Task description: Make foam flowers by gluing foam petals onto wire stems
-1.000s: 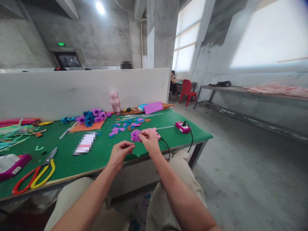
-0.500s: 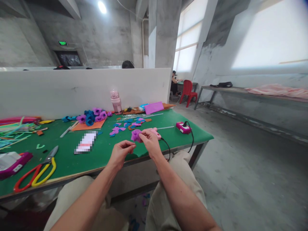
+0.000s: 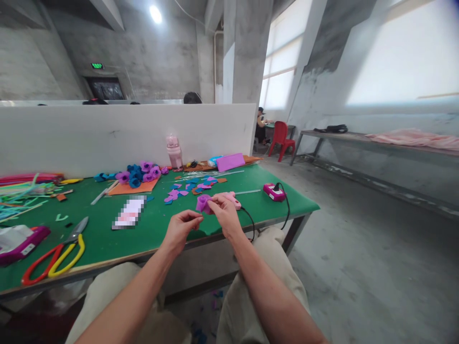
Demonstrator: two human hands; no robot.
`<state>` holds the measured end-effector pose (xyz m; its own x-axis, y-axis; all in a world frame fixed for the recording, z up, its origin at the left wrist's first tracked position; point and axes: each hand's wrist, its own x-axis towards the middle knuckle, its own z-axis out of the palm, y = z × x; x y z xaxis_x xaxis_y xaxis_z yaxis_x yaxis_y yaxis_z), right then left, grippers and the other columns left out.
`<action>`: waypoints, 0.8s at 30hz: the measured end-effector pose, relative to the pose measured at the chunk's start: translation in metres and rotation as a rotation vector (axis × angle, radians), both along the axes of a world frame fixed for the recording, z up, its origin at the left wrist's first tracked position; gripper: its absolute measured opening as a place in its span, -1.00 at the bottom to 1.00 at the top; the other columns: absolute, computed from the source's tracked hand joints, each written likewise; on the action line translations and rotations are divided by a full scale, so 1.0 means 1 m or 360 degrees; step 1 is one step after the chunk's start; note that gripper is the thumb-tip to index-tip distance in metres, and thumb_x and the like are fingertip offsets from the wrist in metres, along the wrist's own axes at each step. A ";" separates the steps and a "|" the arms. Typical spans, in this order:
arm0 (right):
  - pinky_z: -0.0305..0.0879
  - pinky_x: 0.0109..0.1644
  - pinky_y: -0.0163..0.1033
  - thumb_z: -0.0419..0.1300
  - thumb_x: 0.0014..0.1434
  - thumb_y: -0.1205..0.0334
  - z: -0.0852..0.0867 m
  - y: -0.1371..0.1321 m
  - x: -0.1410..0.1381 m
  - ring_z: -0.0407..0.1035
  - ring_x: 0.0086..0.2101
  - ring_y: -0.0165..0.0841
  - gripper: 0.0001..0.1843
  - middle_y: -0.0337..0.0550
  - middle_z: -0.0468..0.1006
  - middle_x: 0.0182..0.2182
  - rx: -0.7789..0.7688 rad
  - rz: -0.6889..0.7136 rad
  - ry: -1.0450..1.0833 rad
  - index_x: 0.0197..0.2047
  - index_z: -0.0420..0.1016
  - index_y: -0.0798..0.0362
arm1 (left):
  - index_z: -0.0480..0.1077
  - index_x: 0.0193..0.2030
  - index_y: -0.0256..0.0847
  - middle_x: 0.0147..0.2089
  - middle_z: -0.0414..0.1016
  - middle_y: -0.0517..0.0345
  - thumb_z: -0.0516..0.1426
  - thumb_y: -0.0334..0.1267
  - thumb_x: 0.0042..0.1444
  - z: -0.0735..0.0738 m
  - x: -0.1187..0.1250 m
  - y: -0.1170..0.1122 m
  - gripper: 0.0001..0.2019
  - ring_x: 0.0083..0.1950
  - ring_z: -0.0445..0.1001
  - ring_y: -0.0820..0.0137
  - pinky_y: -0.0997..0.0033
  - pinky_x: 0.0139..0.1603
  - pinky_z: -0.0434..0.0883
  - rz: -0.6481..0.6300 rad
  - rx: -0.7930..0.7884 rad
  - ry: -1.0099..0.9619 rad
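Note:
A purple crepe-paper flower (image 3: pixel 203 204) with curled petals is pinched at its right side by my right hand (image 3: pixel 225 212). Just below it, my left hand (image 3: pixel 183 229) is closed, thumb and forefinger pressed together. Whatever lies in that pinch is too thin to make out. Behind my right fingers lies a pink glue gun (image 3: pixel 234 199), partly covered, its black cord running toward the table's front edge. Small purple, blue and brown paper pieces (image 3: pixel 193 185) are scattered beyond the flower.
Red-and-yellow-handled scissors (image 3: pixel 59 255) and a phone-like blurred rectangle (image 3: pixel 129 211) lie left on the green table (image 3: pixel 107 243). Finished purple and blue flowers (image 3: pixel 138 174) rest on orange paper. A magenta power socket (image 3: pixel 274 191) sits right; a pink bottle (image 3: pixel 174 153) stands by the white partition (image 3: pixel 89 138).
The purple flower has turned slightly in my right fingers, showing its petals from another side. Both hands stay nearly in place; the whole view has shifted a little.

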<state>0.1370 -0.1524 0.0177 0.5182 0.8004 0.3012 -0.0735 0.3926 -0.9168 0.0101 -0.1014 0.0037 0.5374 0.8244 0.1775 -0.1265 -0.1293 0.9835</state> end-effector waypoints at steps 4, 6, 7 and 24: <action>0.20 -0.46 -0.37 0.18 -0.09 0.16 0.001 -0.001 -0.001 0.24 -0.57 -0.48 -0.84 -0.31 0.37 -0.62 0.0009 0.0027 0.0018 -0.49 0.40 0.09 | 0.45 -0.49 -0.26 -0.63 0.35 0.26 0.27 -0.22 -0.23 -0.001 0.000 0.000 -0.83 -0.57 0.25 0.55 0.54 -0.52 0.20 -0.0004 -0.0011 -0.0011; 0.21 -0.46 -0.37 0.18 -0.09 0.16 0.001 -0.001 -0.001 0.25 -0.57 -0.48 -0.84 -0.30 0.38 -0.61 0.0007 0.0036 0.0016 -0.49 0.41 0.09 | 0.45 -0.49 -0.26 -0.63 0.35 0.26 0.27 -0.21 -0.24 -0.001 0.000 0.000 -0.83 -0.57 0.24 0.55 0.54 -0.52 0.20 0.0002 -0.0011 -0.0012; 0.22 -0.46 -0.36 0.18 -0.09 0.15 0.001 -0.001 -0.001 0.26 -0.57 -0.48 -0.83 -0.29 0.39 -0.61 0.0004 0.0034 0.0012 -0.48 0.42 0.10 | 0.45 -0.49 -0.26 -0.63 0.35 0.26 0.26 -0.21 -0.23 -0.001 0.001 0.000 -0.82 -0.57 0.24 0.56 0.54 -0.52 0.20 0.0005 -0.0010 -0.0009; 0.31 -0.36 -0.30 0.22 -0.12 0.11 0.003 -0.003 -0.005 0.31 -0.54 -0.44 -0.79 -0.27 0.44 -0.59 -0.0030 0.0072 0.0148 -0.51 0.46 0.11 | 0.43 -0.49 -0.29 -0.63 0.33 0.26 0.26 -0.20 -0.23 -0.002 0.001 0.001 -0.80 -0.57 0.23 0.56 0.54 -0.53 0.20 0.0001 -0.0018 0.0028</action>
<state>0.1323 -0.1555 0.0207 0.5064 0.8287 0.2383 -0.1758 0.3697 -0.9124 0.0109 -0.1008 0.0017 0.5397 0.8268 0.1588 -0.1093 -0.1182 0.9870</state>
